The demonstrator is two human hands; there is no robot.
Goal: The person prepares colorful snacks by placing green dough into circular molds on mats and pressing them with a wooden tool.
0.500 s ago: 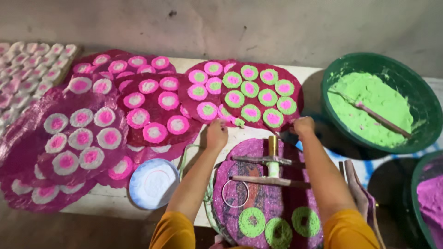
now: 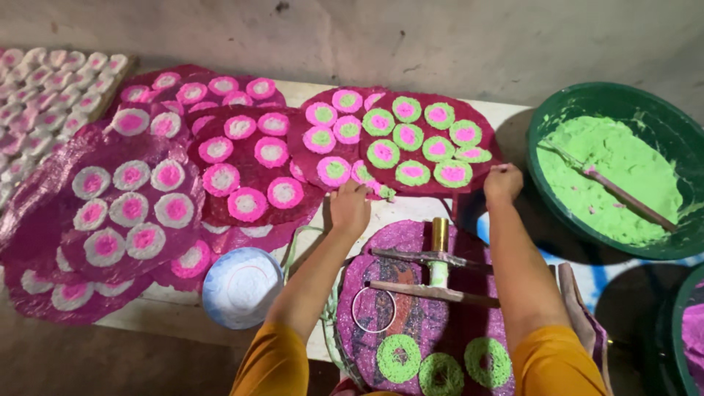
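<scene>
Gripping near edge of round magenta tray (image 2: pixel 425 110): left hand (image 2: pixel 350 207), right hand (image 2: pixel 503 183); tray flat, no long axis.

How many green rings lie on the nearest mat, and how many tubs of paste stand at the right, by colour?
Green rings: 3
Tub of green paste: 1
Tub of pink paste: 1
Total: 5

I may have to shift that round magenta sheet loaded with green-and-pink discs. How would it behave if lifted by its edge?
The round magenta sheet looks thin and probably floppy. The left hand and right hand grip its near edge apart. Its discs lie loose-looking, so tilting may slide them.
</scene>
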